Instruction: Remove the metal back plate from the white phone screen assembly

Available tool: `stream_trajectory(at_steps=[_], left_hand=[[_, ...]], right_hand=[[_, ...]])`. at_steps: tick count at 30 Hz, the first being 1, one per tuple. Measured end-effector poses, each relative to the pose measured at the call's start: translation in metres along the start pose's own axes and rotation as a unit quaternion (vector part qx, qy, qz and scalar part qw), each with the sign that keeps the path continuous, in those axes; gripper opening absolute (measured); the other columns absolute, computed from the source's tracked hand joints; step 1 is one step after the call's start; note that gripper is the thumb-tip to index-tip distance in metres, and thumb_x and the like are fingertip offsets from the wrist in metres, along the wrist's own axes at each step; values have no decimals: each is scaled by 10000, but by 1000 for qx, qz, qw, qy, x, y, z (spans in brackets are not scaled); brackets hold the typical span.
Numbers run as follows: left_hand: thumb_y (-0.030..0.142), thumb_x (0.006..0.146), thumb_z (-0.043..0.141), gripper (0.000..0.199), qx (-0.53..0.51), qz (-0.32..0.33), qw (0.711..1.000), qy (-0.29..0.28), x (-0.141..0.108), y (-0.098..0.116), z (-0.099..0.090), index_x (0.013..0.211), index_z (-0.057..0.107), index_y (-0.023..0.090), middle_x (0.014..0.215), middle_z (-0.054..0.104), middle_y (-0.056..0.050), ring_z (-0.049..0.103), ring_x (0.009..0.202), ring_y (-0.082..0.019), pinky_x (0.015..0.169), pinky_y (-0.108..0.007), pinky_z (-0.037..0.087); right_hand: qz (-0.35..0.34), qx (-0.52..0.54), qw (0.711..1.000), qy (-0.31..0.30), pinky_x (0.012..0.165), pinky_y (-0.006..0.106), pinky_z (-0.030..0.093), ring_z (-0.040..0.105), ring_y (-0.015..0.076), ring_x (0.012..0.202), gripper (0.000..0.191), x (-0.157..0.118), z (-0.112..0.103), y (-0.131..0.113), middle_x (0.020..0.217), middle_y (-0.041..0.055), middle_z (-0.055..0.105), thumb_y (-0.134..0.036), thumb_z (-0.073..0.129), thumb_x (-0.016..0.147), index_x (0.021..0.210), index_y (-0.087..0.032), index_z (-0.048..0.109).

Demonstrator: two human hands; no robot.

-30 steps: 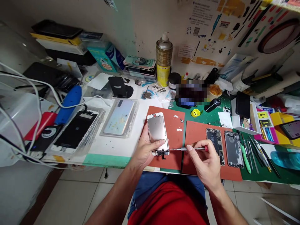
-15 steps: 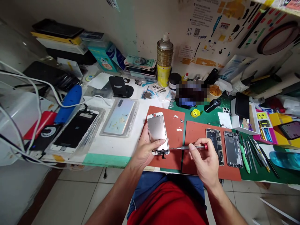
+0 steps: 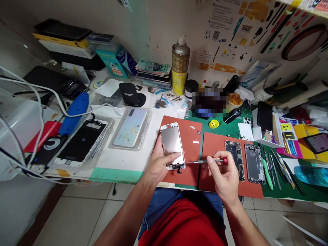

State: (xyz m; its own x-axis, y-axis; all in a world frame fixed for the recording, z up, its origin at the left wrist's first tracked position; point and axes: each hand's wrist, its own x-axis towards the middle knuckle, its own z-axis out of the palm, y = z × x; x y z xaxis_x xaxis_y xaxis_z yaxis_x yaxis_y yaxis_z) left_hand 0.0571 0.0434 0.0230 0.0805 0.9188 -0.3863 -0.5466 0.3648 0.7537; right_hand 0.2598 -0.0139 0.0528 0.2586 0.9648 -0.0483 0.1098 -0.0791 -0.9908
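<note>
My left hand [image 3: 160, 164] grips a white phone screen assembly [image 3: 171, 141], its metal back plate facing up and the thumb pressed on its lower part. A dark flex cable [image 3: 178, 168] hangs from the lower end. Between the fingers of my right hand [image 3: 222, 174] lies a thin screwdriver [image 3: 202, 161] with a red end, held level. Its tip reaches the lower right edge of the screen assembly; whether it touches a screw is too small to tell. Right of this hand lie an opened phone body [image 3: 238, 160] with its battery and board, and an emptied phone housing [image 3: 255, 164].
Two reddish-brown mats [image 3: 189, 150] lie under my hands. Tweezers and a green pry tool [image 3: 268, 174] rest at the right. A spray can [image 3: 180, 66] stands at the back. On the left are a boxed phone [image 3: 130, 128], another screen [image 3: 82, 143] and white cables [image 3: 38, 99].
Both hands, the screen assembly and the screwdriver keep nearly the same place. Only a very slight shift of the camera view shows.
</note>
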Motion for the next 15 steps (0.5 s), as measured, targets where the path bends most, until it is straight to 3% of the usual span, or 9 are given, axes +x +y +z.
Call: stream_trajectory(at_steps=[5, 9, 12, 15], left_hand=[[179, 669, 969, 1073, 4, 3, 1000, -2, 0, 0, 0, 1589, 444, 354, 1288, 707, -90, 737, 864, -221, 688, -316, 639], [165, 674, 964, 1056, -2, 5, 1000, -3, 0, -1, 0, 1580, 455, 352, 1275, 704, -88, 723, 849, -209, 696, -322, 644], [161, 671, 966, 1056, -4, 2, 1000, -3, 0, -1, 0, 1576, 458, 357, 1266, 703, -85, 722, 840, -211, 697, -332, 646], [157, 665, 969, 1056, -6, 4, 1000, -4, 0, -1, 0, 1570, 464, 360, 1269, 703, -82, 726, 857, -215, 710, -331, 645]], right_hand=[[-9, 15, 1000, 5, 557, 245, 544, 658, 135, 589, 300, 0, 1, 0, 782, -27, 700, -440, 799, 949, 995, -256, 567], [-4, 19, 1000, 13, 519, 227, 512, 637, 128, 545, 311, -1, 3, 0, 698, -58, 649, -423, 812, 942, 971, -258, 550], [-7, 29, 999, 15, 566, 236, 539, 664, 132, 611, 297, -2, 3, 0, 803, -28, 690, -410, 807, 945, 1004, -255, 560], [-2, 26, 1000, 10, 520, 231, 508, 621, 127, 553, 289, -2, 4, 0, 720, -49, 651, -417, 794, 956, 991, -255, 557]])
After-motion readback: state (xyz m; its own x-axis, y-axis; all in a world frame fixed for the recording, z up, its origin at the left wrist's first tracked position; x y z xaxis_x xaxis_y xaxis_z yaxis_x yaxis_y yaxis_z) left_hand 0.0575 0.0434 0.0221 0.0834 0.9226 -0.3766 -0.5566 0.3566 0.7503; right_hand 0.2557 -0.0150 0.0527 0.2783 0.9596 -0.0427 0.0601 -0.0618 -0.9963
